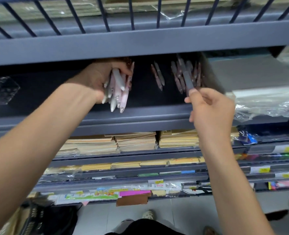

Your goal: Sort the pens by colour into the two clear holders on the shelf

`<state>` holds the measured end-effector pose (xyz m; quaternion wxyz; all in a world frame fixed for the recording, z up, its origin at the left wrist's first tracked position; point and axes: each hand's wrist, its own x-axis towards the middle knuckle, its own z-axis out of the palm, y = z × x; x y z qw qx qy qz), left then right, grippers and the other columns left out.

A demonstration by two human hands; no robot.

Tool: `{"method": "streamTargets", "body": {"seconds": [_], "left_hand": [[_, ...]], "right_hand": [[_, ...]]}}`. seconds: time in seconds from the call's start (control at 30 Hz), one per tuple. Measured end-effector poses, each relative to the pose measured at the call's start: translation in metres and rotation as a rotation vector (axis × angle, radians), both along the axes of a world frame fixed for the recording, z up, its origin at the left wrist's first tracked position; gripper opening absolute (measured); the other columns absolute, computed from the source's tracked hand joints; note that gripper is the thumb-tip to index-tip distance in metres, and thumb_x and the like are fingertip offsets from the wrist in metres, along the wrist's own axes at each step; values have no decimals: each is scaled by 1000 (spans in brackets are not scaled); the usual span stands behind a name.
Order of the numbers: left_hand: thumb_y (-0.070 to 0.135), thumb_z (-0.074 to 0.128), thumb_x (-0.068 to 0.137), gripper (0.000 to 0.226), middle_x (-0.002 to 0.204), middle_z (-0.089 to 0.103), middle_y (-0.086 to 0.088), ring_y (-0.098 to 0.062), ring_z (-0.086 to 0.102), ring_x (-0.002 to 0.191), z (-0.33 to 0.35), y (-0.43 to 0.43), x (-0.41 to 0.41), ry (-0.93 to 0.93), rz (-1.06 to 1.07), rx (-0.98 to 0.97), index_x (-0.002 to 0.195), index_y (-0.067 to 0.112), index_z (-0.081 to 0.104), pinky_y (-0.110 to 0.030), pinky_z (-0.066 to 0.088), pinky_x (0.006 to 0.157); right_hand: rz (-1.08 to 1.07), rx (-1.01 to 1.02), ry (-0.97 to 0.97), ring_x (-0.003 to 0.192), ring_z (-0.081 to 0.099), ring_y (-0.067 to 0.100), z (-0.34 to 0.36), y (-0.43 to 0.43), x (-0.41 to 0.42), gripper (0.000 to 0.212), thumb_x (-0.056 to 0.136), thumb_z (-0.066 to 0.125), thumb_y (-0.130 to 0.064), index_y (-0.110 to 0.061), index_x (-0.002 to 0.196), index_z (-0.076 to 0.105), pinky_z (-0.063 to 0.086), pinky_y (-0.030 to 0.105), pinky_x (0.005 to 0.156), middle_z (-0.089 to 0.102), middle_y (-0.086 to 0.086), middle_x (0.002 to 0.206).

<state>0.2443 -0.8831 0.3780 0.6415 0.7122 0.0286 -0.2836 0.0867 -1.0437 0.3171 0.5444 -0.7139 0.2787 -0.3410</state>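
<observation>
My left hand [96, 78] is shut on a bundle of white and pale pink pens [118, 89], tips pointing down toward the shelf's front edge. My right hand [210, 107] pinches one grey pen [187, 78] by its lower end, the pen pointing up into a cluster of dark pink pens [181, 77] lying on the dark shelf [140, 97]. Two more pens [158, 76] lie loose between my hands. A clear holder [1, 89] rests at the shelf's far left. A second holder does not show clearly.
The shelf above [140, 44] overhangs the pens and hides their far ends. A clear plastic bag [267, 102] lies at the right of the shelf. Stacks of brown envelopes [135, 141] and coloured paper fill the lower shelves.
</observation>
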Motion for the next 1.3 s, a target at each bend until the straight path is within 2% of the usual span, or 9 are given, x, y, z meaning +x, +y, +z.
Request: {"method": "streamTargets", "body": {"seconds": [0.1, 0.3, 0.5, 0.67, 0.77, 0.83, 0.93, 1.1, 1.3], "left_hand": [[3, 55, 82, 8, 71, 50, -11, -22, 49, 55, -8, 17, -27, 49, 73, -219, 75, 7, 54, -26, 49, 51], [5, 64, 65, 17, 72, 55, -10, -20, 56, 59, -41, 59, -93, 106, 177, -466, 81, 6, 59, -26, 50, 55], [7, 70, 63, 17, 73, 58, -10, -22, 57, 62, -84, 103, -156, 67, 415, -498, 79, 7, 65, -30, 49, 59], [7, 74, 56, 35, 73, 57, -9, -21, 58, 66, -102, 154, -188, 24, 621, -511, 89, 5, 62, -32, 48, 63], [9, 78, 50, 39, 71, 61, -7, -20, 62, 64, -104, 192, -200, -15, 722, -523, 86, 5, 63, -33, 52, 58], [11, 79, 49, 31, 69, 61, -7, -21, 61, 64, -105, 218, -204, -47, 770, -519, 79, 7, 69, -32, 52, 59], [9, 77, 52, 11, 65, 58, -5, -22, 56, 61, -108, 261, -203, -60, 823, -531, 60, 16, 76, -33, 48, 63], [16, 80, 48, 10, 62, 55, -5, -21, 53, 58, -109, 343, -189, -62, 865, -528, 55, 16, 75, -31, 48, 59], [8, 74, 55, 8, 58, 54, -8, -24, 54, 55, -109, 441, -156, -76, 876, -488, 52, 14, 73, -36, 49, 63]], "right_hand": [[114, 245, -44, 42, 47, 8, -6, 11, -23, 15, 90, 64, -27, -28, 79, 75, 39, 17, 42, 73, -7, 79], [444, 537, 56, 42, 43, 12, -25, 28, -54, 10, 90, 62, -14, -15, 87, 71, 34, 21, 38, 73, 8, 85], [734, 524, 165, 50, 49, 9, -32, 55, -65, 24, 87, 62, -4, -25, 76, 67, 41, 17, 45, 75, 9, 93], [869, 460, 215, 52, 52, 11, -37, 98, -60, 17, 79, 71, -4, -17, 87, 62, 45, 19, 48, 73, 13, 86], [977, 440, 229, 56, 59, 15, -35, 137, -53, 30, 77, 75, -6, -30, 94, 67, 49, 21, 50, 72, 11, 83], [1040, 413, 244, 58, 61, 16, -34, 167, -44, 35, 79, 75, -7, -38, 95, 69, 51, 22, 52, 71, 9, 81], [1101, 336, 249, 60, 65, 16, -31, 215, -30, 27, 78, 76, -11, -34, 93, 73, 52, 21, 55, 71, 5, 80], [1149, 292, 191, 63, 69, 19, -26, 302, -6, 23, 73, 70, -42, -33, 93, 72, 55, 24, 57, 71, 4, 78], [1158, 270, 141, 64, 69, 21, -35, 407, 26, 18, 84, 66, -40, -28, 94, 74, 55, 24, 58, 71, 6, 76]]}}
